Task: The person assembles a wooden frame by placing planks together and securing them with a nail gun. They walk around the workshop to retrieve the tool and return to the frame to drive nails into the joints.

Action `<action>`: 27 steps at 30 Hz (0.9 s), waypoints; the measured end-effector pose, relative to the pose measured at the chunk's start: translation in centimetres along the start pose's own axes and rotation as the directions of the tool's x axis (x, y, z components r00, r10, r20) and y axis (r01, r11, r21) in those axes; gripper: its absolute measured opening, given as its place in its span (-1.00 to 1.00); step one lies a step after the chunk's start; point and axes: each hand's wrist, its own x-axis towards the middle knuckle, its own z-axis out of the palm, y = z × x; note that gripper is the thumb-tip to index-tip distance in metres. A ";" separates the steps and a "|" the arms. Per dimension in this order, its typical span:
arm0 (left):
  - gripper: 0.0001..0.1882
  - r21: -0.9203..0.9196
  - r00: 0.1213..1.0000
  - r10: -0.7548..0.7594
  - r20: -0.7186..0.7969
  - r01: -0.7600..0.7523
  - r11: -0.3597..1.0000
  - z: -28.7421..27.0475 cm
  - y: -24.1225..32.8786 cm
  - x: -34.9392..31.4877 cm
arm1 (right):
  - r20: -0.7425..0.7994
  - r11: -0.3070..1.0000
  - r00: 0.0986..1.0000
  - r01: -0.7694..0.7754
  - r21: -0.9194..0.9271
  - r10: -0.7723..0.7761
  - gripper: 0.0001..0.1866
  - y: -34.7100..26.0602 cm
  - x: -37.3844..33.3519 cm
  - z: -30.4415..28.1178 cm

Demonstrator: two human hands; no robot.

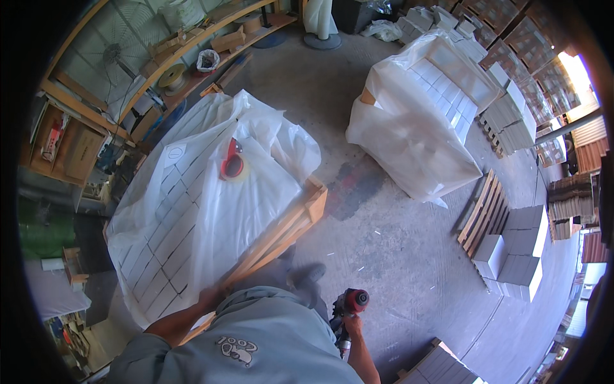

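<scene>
In my right hand (350,325) is a red-and-black power tool (349,302) that looks like a nail gun, held low at my right side with its round red end up. My left hand (212,298) is at the near edge of a plastic-covered stack of white boxes (169,237), beside a wooden frame (281,237). Its fingers are mostly hidden, so whether it grips the wood or the sheet is unclear. Clear plastic sheeting (268,141) drapes loosely over the stack. On top lies a red tape dispenser (233,165).
Across the floor stands another plastic-covered stack (409,128). A wooden pallet (483,214) with white boxes (518,256) stands to the right. Another loaded pallet (441,365) is close at lower right. A wooden shelf (185,51) with a fan and spools lines the left.
</scene>
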 end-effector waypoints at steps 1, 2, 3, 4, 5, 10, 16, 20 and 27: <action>-0.64 0.030 1.000 -0.016 0.017 0.016 0.999 0.1 -0.1 0.0 | 0.005 1.000 1.000 0.003 -0.018 -0.003 -0.63 -0.7 -0.2 -0.5; -0.64 0.034 1.000 -0.015 0.011 0.015 0.999 0.2 -0.1 0.0 | 0.000 1.000 1.000 0.019 0.004 -0.019 -0.64 -1.3 -0.3 -0.9; -0.63 0.041 1.000 -0.016 0.008 0.015 0.999 0.3 -0.1 0.0 | 0.011 0.999 0.999 0.043 0.014 -0.043 -0.65 -1.9 -0.2 -1.3; -0.63 0.047 1.000 -0.012 0.002 0.012 0.999 0.3 -0.1 0.0 | 0.016 0.998 0.998 0.063 0.011 -0.063 -0.65 -2.4 -0.1 -1.7; -0.63 0.032 1.000 -0.015 -0.006 0.015 0.999 0.2 0.0 0.0 | 0.014 0.994 0.994 0.106 0.040 -0.107 -0.67 -2.8 0.1 -2.1; -0.61 0.004 1.000 -0.022 0.004 0.022 1.000 -0.4 0.7 -0.2 | -0.018 0.957 0.959 0.285 0.046 -0.284 -0.75 -6.0 1.0 -5.4; -0.59 -0.005 1.000 -0.013 0.027 0.013 1.000 -0.4 0.6 0.1 | -0.108 0.801 0.938 0.339 0.493 -0.330 -0.81 -13.9 -0.9 -11.2; -0.62 0.047 0.990 -0.116 0.076 0.113 0.993 0.5 0.1 0.4 | -0.173 0.589 0.944 0.312 0.745 -0.282 -0.76 -19.6 -3.2 -14.1; -0.69 0.115 0.993 -0.072 0.098 0.061 0.991 2.4 -2.6 1.0 | -0.095 0.133 0.940 0.146 0.980 -0.328 -0.68 -25.9 -4.9 -17.9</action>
